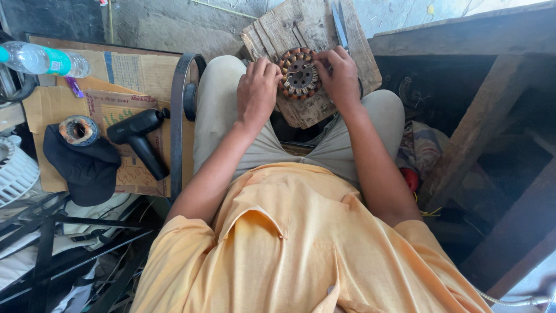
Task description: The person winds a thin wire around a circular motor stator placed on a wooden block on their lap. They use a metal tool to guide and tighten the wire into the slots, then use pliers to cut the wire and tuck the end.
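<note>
While the wooden board (pixel 313 35) rests on the knees, the left hand (pixel 257 87) and right hand (pixel 341 78) pinch the round stator (pixel 299 73).

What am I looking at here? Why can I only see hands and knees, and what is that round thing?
The camera sits on a person's head and looks down, so you see their orange shirt, their knees and both hands. A worn wooden board rests on their lap. On it lies a round metal ring wound with copper wire, like the inside of a fan motor. The left hand and the right hand touch its edges with their fingers. Beside the person, on cardboard, lie a black handheld tool and a water bottle.
</note>
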